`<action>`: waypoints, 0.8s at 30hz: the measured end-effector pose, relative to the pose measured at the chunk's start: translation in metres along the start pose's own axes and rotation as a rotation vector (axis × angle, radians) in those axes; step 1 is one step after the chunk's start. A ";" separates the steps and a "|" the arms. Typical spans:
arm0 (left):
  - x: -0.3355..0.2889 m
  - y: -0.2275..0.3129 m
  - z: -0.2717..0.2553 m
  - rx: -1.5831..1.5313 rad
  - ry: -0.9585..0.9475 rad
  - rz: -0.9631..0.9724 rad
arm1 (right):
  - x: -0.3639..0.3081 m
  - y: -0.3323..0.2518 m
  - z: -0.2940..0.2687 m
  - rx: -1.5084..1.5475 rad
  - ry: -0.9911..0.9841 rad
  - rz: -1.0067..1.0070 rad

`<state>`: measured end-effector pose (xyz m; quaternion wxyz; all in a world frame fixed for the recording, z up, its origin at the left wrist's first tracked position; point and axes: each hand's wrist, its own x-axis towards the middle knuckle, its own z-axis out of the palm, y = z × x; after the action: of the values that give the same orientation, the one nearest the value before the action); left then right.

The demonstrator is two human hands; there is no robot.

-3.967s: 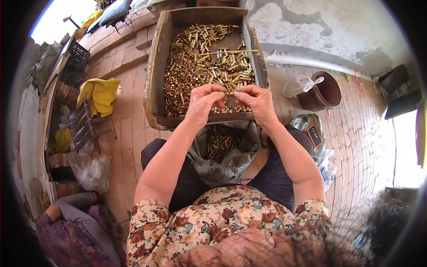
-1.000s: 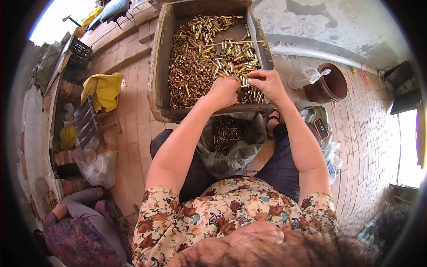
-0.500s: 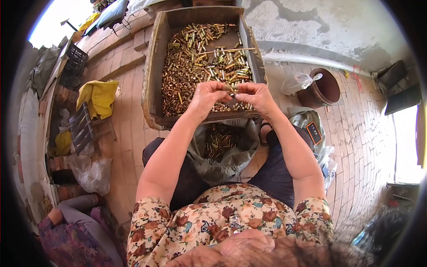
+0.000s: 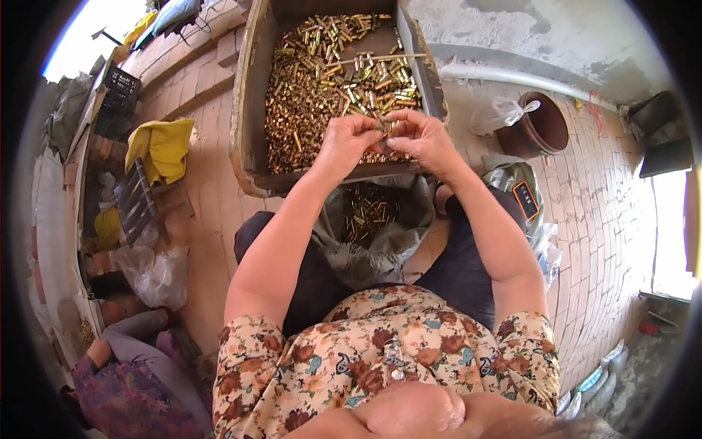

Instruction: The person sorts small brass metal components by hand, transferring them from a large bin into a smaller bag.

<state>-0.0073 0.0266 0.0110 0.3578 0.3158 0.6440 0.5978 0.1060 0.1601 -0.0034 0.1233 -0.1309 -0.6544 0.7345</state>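
Observation:
Over the near right part of a worn wooden tray [image 4: 243, 124], my left hand [image 4: 345, 145] and my right hand [image 4: 424, 140] meet, fingertips pinched close together. Small brass-coloured metal parts seem to be between them, partly hidden by the fingers; their exact kind is too small to make out. The tray holds a thick layer of short, ring-like metal pieces [image 4: 292, 132] at the left and front. Longer shiny metal tubes [image 4: 398, 94] lie loose at the right and far side. Across these rests a thin stick [image 4: 398, 56].
Between my knees an open grey-green sack [image 4: 362, 263] holds several longer metal pieces. A brown bucket [image 4: 534, 135] with a tied plastic bag [image 4: 497, 115] stands at right. An orange-edged device [image 4: 525, 200] lies by my right knee. At left are a yellow cloth [image 4: 164, 150] and a seated person [image 4: 139, 373].
The view has shifted, so the tray appears higher. My hands stay together over it; the piece between my fingertips is now more covered, and my fingers have shifted slightly.

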 end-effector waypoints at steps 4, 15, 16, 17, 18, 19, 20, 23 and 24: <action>-0.011 -0.005 -0.007 0.046 0.045 -0.008 | -0.004 0.002 0.009 0.011 0.125 -0.022; -0.009 -0.008 -0.005 -0.238 0.038 -0.004 | -0.008 0.003 0.004 0.109 0.205 -0.007; -0.005 -0.004 -0.004 -0.193 0.068 0.020 | -0.002 0.001 -0.001 0.082 0.190 -0.012; -0.003 -0.002 -0.004 -0.151 0.105 0.045 | 0.002 -0.002 -0.004 0.053 0.167 -0.016; 0.002 -0.002 -0.003 -0.212 0.099 0.054 | 0.003 -0.007 -0.008 0.116 0.171 -0.005; 0.000 -0.004 -0.002 -0.222 0.105 0.051 | -0.001 -0.005 -0.006 0.109 0.166 0.003; 0.004 -0.006 0.000 -0.220 0.089 0.039 | -0.001 -0.004 -0.009 0.101 0.182 0.008; -0.001 -0.003 0.002 -0.262 0.065 0.059 | -0.005 -0.008 -0.005 0.079 0.212 0.013; -0.004 0.000 -0.001 -0.215 0.081 0.043 | -0.005 -0.012 -0.001 0.044 0.214 0.041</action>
<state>-0.0057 0.0228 0.0114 0.3504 0.2650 0.5832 0.6833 0.1113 0.1604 0.0087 0.1804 -0.2191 -0.6182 0.7330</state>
